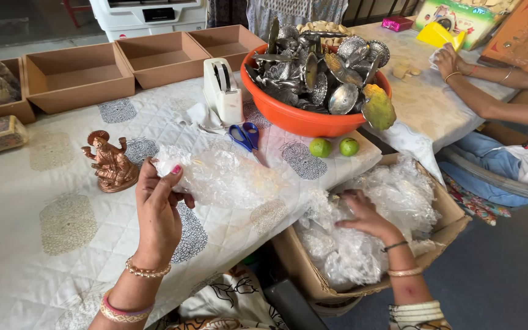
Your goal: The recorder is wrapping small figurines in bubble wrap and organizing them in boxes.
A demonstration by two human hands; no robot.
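The table (44, 244) wears a white quilted cloth with grey round motifs. The statuette (110, 162) is coppery, the basin (300, 119) orange, the scissors (245, 135) blue-handled, two limes (334, 147) green, the bubble wrap (221, 177) clear, the boxes (77, 76) brown.

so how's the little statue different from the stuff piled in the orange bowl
The statue is copper-brown; the metal pieces in the orange bowl are silver-grey. The statue stands alone and upright on the tablecloth, near the left hand; the pieces lie heaped at all angles. The statue is a seated figure, while the pieces look like flat embossed dishes. Both look like shiny metal.
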